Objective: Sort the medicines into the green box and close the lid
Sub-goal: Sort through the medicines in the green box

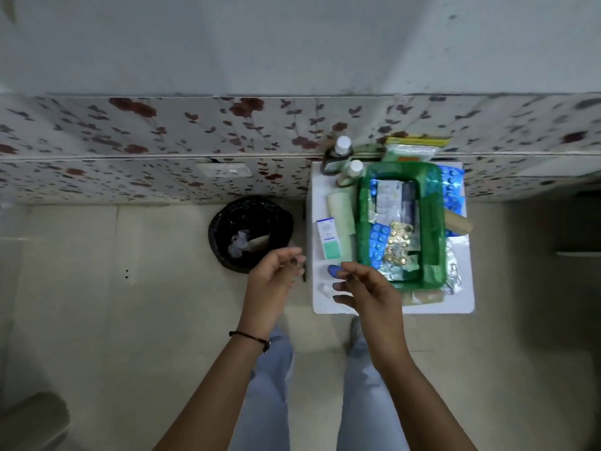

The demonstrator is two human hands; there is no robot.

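The green box (432,222) stands open on a small white table (328,307), with blue, silver and gold blister strips inside. Left of it lie a white-and-green medicine carton (329,238) and a pale tube (340,209). Two white-capped bottles (341,149) stand at the table's far left corner. More blister strips (453,187) stick out from under the box on its right. My right hand (364,288) hovers over the table's near left corner beside a small blue item (334,271), fingers loosely bent. My left hand (276,278) hangs relaxed to the left of the table, holding nothing.
A black waste bin (248,232) with crumpled paper in it stands on the tiled floor left of the table. A flowered wall runs behind. Yellow and green packets (413,148) lean at the back of the table. My legs are below the hands.
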